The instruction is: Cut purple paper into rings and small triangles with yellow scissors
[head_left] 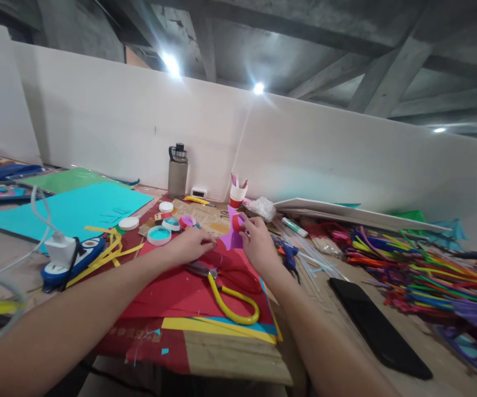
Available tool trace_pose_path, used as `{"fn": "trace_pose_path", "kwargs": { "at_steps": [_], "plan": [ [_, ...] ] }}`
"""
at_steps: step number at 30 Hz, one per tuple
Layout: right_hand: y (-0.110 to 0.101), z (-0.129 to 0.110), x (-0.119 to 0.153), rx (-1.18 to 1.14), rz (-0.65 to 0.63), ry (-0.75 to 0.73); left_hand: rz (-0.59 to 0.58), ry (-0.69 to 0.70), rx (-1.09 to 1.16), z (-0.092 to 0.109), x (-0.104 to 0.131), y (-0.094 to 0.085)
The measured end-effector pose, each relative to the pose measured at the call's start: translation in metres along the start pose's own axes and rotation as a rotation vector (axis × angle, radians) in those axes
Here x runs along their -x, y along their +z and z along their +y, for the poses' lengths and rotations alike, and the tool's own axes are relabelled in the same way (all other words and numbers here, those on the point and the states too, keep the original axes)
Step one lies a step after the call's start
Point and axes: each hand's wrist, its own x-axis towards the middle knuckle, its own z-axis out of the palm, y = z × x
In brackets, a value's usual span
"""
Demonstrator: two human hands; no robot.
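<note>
From my remote seat I take the red sheet on the table as my landmark. At its far edge my right hand is curled closed, fingers pinching a purple paper piece with a small red ring of paper held against it, both lifted just above the sheet. My left hand lies beside it, palm down at the far edge of the sheet, fingers bent loosely; I cannot tell whether it grips anything, though its fingertips reach close to the purple piece. On the sheet, just nearer to me than both hands, lie yellow-handled scissors. Left of the sheet are yellow paper strips and a white plug in a blue power strip. Beyond the sheet's far edge stand a grey bottle and a paper cup. Right of the sheet lies a black phone, and further right a heap of coloured pipe cleaners.
</note>
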Motion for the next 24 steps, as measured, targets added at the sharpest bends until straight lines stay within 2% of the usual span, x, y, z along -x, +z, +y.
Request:
{"fn": "trace_pose_path", "kwargs": {
  "at_steps": [2, 6, 8, 10, 12, 15, 17, 18, 21, 24],
  "plan": [
    [-0.006, -0.006, 0.001, -0.034, 0.031, -0.041, -0.024, -0.067, 0.086, 0.006, -0.001, 0.001],
    [-0.008, -0.024, 0.006, -0.058, 0.015, -0.201, -0.041, -0.238, 0.476, 0.019, 0.001, 0.004],
    [-0.006, -0.034, 0.007, -0.036, -0.045, -0.268, -0.087, -0.256, 0.538, 0.021, 0.003, 0.008],
    [-0.005, -0.041, 0.008, -0.046, -0.077, -0.294, -0.078, -0.233, 0.527, 0.021, 0.004, 0.011],
    [-0.003, -0.044, 0.008, -0.111, -0.032, -0.245, -0.02, -0.207, 0.521, 0.02, 0.003, 0.012],
    [0.002, -0.039, 0.006, -0.222, 0.059, -0.037, 0.133, -0.195, 0.581, 0.018, -0.003, 0.007],
    [0.007, -0.033, 0.007, -0.237, -0.023, 0.083, 0.262, -0.204, 0.644, 0.017, -0.008, 0.001],
    [0.01, -0.031, 0.007, -0.226, -0.121, 0.1, 0.326, -0.208, 0.677, 0.018, -0.011, -0.002],
    [0.02, -0.03, 0.007, -0.117, -0.376, 0.05, 0.453, -0.223, 0.761, 0.021, -0.014, -0.009],
    [0.029, -0.036, 0.001, -0.032, -0.477, 0.047, 0.503, -0.251, 0.819, 0.022, -0.014, -0.013]
  ]
}}
